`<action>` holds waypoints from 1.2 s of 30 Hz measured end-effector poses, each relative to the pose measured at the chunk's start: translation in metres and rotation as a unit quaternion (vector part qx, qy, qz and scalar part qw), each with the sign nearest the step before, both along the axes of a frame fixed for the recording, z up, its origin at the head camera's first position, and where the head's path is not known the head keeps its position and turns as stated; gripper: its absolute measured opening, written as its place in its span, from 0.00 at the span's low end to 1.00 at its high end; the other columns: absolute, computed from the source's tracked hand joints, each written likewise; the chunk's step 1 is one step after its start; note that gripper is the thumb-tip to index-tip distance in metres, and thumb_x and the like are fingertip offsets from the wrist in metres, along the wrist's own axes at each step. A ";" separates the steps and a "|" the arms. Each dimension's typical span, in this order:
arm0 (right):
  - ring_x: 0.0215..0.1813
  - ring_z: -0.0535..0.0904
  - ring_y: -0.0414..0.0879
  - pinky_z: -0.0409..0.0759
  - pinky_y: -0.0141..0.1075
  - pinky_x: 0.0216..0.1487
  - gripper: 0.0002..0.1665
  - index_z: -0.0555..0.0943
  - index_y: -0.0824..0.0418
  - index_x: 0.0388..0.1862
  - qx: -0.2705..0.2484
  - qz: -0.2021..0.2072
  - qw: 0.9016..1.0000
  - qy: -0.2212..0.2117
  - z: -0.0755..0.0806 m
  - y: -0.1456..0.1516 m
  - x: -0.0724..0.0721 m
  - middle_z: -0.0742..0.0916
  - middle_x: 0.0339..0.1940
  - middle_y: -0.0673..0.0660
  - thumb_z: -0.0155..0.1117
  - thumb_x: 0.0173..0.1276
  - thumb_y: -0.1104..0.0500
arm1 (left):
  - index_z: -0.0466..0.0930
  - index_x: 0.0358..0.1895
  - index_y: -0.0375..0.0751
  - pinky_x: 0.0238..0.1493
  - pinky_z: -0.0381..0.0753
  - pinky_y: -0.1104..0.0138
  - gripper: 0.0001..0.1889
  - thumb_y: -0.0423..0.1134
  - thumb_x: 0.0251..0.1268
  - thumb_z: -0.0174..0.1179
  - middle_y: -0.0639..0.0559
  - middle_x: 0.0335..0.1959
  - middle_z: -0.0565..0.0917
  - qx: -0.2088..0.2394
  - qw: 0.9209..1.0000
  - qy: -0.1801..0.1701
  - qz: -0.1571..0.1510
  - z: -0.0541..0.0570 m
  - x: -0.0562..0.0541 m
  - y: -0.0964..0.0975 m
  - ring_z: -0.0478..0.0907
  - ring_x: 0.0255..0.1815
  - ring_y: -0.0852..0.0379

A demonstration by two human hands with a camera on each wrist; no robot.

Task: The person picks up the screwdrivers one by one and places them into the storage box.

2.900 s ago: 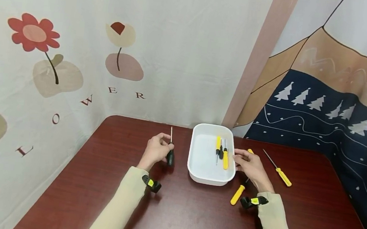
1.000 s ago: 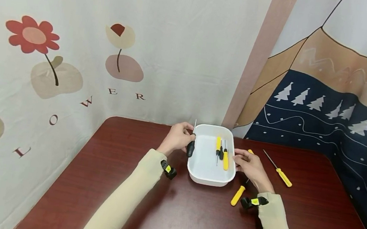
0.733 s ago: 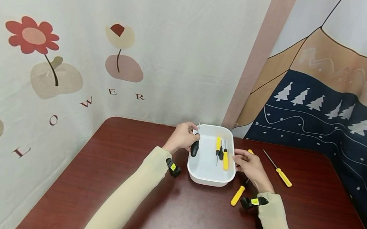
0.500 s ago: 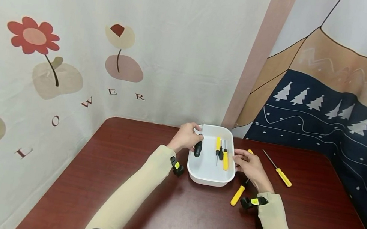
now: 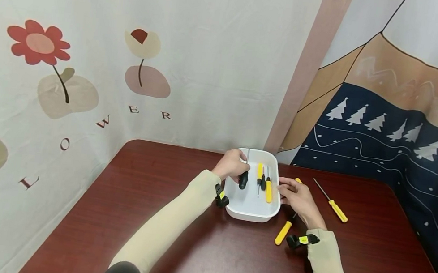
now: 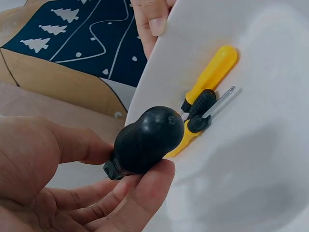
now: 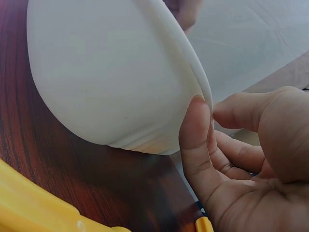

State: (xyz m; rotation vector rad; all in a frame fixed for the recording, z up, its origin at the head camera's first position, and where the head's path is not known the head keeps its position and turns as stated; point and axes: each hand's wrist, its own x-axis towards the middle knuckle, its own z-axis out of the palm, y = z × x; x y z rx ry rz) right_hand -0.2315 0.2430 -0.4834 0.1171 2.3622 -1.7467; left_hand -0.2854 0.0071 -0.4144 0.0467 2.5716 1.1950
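My left hand point(image 5: 232, 164) pinches a black-handled screwdriver point(image 5: 243, 180) between thumb and fingers, over the left part of a white tray point(image 5: 251, 211). The handle's rounded end faces the camera in the left wrist view, and the shaft points toward the wall in the head view. Inside the tray lie a yellow screwdriver point(image 5: 260, 170), a small black screwdriver point(image 5: 263, 185) and another yellow one with a black collar point(image 5: 268, 192). At the tray's right side, my right hand point(image 5: 300, 200) holds the rim point(image 7: 205, 92) between thumb and index finger.
On the dark red table point(image 5: 189, 250), a yellow screwdriver point(image 5: 283, 233) lies near the right wrist, and another point(image 5: 338, 211) lies farther right. A yellow handle point(image 5: 298, 180) shows behind the right hand, mostly hidden. A printed cloth point(image 5: 219, 64) hangs behind the table.
My left hand has carried the black-handled screwdriver rightward from over the table, past the tray's left rim, to above its inside. The right hand and the tray have stayed in place.
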 end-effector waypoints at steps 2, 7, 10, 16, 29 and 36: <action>0.41 0.82 0.45 0.87 0.29 0.42 0.27 0.72 0.63 0.73 -0.002 0.000 1.000 0.002 0.000 -0.001 0.001 0.83 0.56 0.64 0.60 0.78 0.60 | 0.76 0.62 0.32 0.29 0.90 0.61 0.19 0.36 0.72 0.60 0.40 0.39 0.84 -0.007 1.000 -0.005 -0.002 -0.001 -0.003 0.003 0.86 0.19 0.53; 0.40 0.83 0.44 0.87 0.30 0.42 0.26 0.73 0.63 0.72 -0.007 0.001 1.000 0.004 0.000 -0.002 0.001 0.83 0.55 0.64 0.60 0.77 0.61 | 0.80 0.43 0.32 0.32 0.91 0.60 0.07 0.34 0.71 0.59 0.44 0.32 0.83 -0.024 1.000 -0.017 -0.009 -0.005 -0.007 0.009 0.84 0.18 0.54; 0.41 0.83 0.44 0.87 0.30 0.42 0.26 0.73 0.63 0.72 -0.010 0.000 1.000 0.002 0.000 -0.002 0.001 0.83 0.56 0.65 0.60 0.77 0.61 | 0.76 0.26 0.37 0.37 0.91 0.56 0.11 0.32 0.70 0.58 0.47 0.24 0.82 -0.034 0.999 -0.027 -0.012 -0.009 -0.010 0.012 0.83 0.17 0.55; 0.42 0.83 0.45 0.87 0.30 0.43 0.27 0.72 0.63 0.73 -0.009 0.005 1.000 0.003 0.000 0.000 0.001 0.82 0.58 0.65 0.59 0.78 0.60 | 0.75 0.21 0.37 0.41 0.91 0.54 0.14 0.32 0.68 0.58 0.47 0.20 0.82 -0.054 0.997 -0.057 -0.013 -0.014 -0.015 0.016 0.84 0.17 0.53; 0.41 0.83 0.44 0.87 0.30 0.42 0.27 0.72 0.64 0.73 -0.011 0.005 1.000 0.005 -0.001 0.000 0.000 0.83 0.57 0.65 0.59 0.78 0.61 | 0.73 0.57 0.29 0.31 0.91 0.59 0.17 0.33 0.69 0.60 0.41 0.35 0.80 -0.049 0.994 -0.096 -0.007 -0.024 -0.020 0.030 0.85 0.23 0.49; 0.40 0.82 0.44 0.87 0.30 0.42 0.26 0.73 0.64 0.72 -0.012 0.005 1.000 0.008 -0.001 0.000 0.000 0.83 0.55 0.65 0.59 0.77 0.61 | 0.71 0.59 0.30 0.31 0.91 0.59 0.18 0.32 0.70 0.59 0.39 0.35 0.79 -0.035 0.992 -0.117 0.006 -0.030 -0.020 0.036 0.84 0.24 0.48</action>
